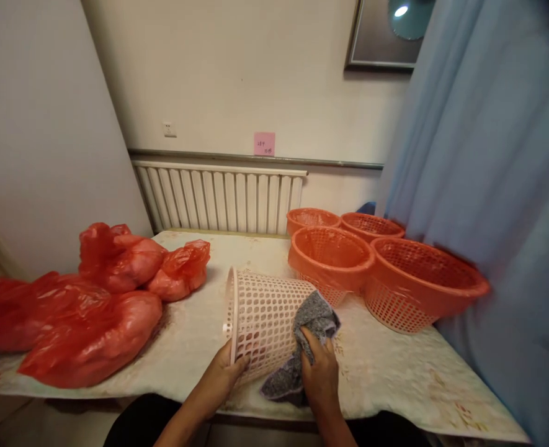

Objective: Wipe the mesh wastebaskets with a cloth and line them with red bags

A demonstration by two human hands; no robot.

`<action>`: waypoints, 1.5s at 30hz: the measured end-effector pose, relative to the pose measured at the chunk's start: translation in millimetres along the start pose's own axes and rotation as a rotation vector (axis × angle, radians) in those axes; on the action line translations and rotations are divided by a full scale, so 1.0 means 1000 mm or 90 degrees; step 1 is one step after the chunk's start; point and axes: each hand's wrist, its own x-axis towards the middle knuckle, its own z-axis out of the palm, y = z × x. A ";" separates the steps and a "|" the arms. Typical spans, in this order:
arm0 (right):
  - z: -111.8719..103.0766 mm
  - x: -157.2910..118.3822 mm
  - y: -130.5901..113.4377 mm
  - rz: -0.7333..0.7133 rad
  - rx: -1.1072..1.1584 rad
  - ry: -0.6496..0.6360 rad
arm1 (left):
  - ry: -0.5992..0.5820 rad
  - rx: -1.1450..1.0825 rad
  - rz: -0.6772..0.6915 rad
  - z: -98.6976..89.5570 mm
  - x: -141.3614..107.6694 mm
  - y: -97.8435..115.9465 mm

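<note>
A pale pink perforated plastic wastebasket (pixel 269 307) lies on its side at the front middle of the table, its mouth facing left. My left hand (pixel 231 367) grips its rim at the lower left, thumb outside and the other fingers reaching inside. Bunched in my right hand (pixel 319 366) is a grey cloth (pixel 315 313) with a light purple edge. The cloth presses against the basket's base end at the right, and part of it hangs down below toward the tabletop.
Red tied plastic bags (pixel 92 329), several and bulging, fill the table's left side. Several wastebaskets lined with red bags (pixel 332 257) stand at the right beside a blue curtain (pixel 492 186). A white radiator (pixel 223 195) runs behind the cloth-covered table (pixel 395 372).
</note>
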 end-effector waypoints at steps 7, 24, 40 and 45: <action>0.004 0.000 -0.095 -0.128 0.124 -0.077 | 0.008 0.015 0.034 0.001 -0.003 0.001; -0.014 0.093 -0.069 -0.068 -0.101 -0.111 | -0.001 0.088 0.020 -0.017 -0.009 -0.023; 0.005 -0.002 -0.088 -0.119 0.002 0.002 | -0.020 0.106 0.021 -0.019 -0.011 -0.023; 0.002 0.017 -0.143 -0.181 0.103 -0.075 | -0.029 0.096 0.054 -0.017 -0.017 -0.027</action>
